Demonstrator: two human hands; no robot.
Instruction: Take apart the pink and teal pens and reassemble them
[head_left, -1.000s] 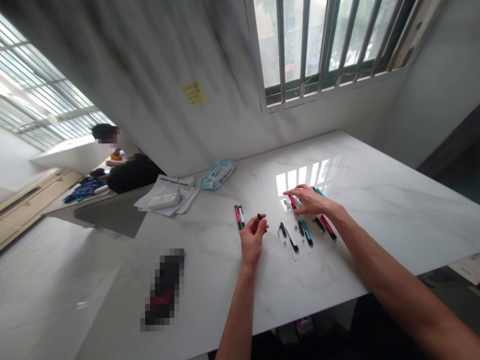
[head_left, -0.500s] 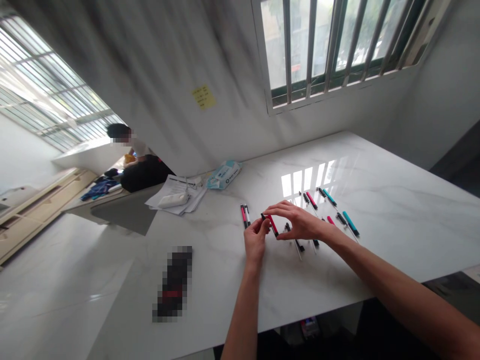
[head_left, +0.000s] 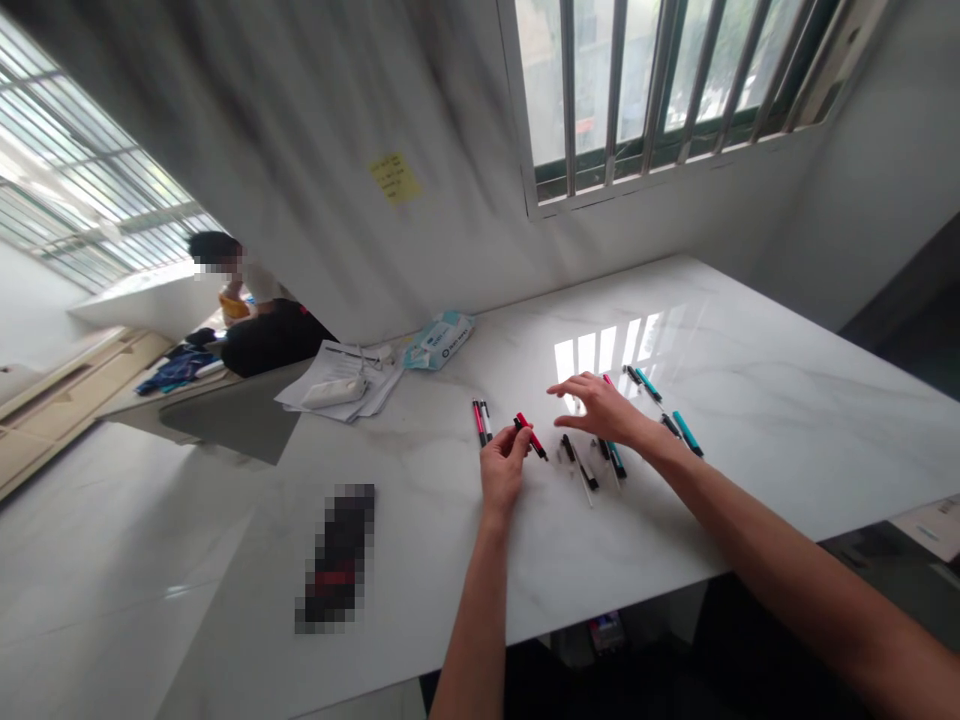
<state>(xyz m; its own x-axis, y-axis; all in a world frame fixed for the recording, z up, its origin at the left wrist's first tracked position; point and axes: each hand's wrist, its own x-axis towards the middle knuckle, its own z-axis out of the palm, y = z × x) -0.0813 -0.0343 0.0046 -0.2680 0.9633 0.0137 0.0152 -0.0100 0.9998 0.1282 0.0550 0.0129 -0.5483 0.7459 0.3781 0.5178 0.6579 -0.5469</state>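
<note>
My left hand (head_left: pixel 503 466) pinches a red pen barrel (head_left: pixel 535 441) with a dark end, held at a slant above the table. A small dark part shows by the fingertips; whether it is a separate piece I cannot tell. To the right, my right hand (head_left: pixel 600 408) has its fingers spread and holds nothing. Below it lie black pen parts (head_left: pixel 583 466) with thin refills, and a teal barrel (head_left: pixel 616 460). Two pens (head_left: pixel 480 424), one red and one white, lie side by side just beyond my left hand. More teal barrels (head_left: pixel 688 433) rest farther right.
A blue-white wipes packet (head_left: pixel 439 341) and loose papers (head_left: pixel 300 389) with a white case (head_left: pixel 335 391) lie toward the wall. A blurred-out dark object (head_left: pixel 337 555) is on the table at left. Another person (head_left: pixel 259 310) sits in the background.
My right hand has come away from the red barrel and opened, moving slightly right over the pen parts. The barrel stays in my left hand. The view has shifted slightly.
</note>
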